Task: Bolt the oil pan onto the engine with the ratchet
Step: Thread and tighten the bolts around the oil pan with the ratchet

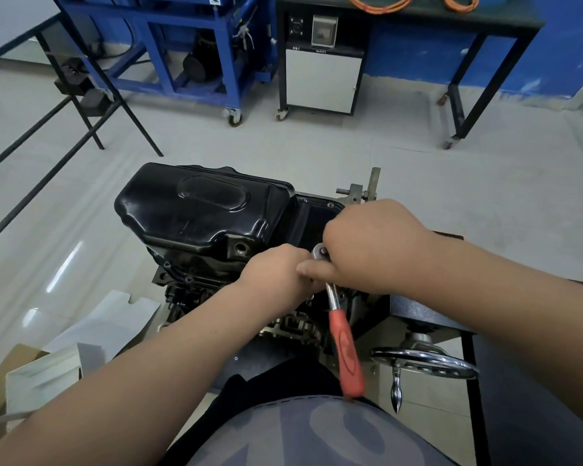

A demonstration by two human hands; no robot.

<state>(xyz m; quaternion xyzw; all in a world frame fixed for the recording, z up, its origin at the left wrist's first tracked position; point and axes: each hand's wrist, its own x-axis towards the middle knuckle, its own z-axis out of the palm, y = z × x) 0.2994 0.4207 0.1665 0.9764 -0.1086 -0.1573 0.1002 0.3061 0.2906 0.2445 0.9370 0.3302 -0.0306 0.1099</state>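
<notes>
A black oil pan (pixel 199 210) lies on top of the upturned engine (pixel 196 290) on a stand. The ratchet (pixel 337 317) has a chrome head at the pan's near flange and a red handle hanging free toward me. My right hand (pixel 371 243) is curled over the ratchet head, thumb pointing left. My left hand (pixel 276 274) sits just left of the head with its fingers curled at the socket; what they pinch is hidden. Neither hand touches the red handle.
The engine stand's chrome handwheel (pixel 424 361) sits at lower right. Cardboard boxes (pixel 44 375) lie on the floor at lower left. A blue wheeled frame (pixel 169 45), a white cabinet (pixel 322 79) and a black bench (pixel 468 79) stand behind.
</notes>
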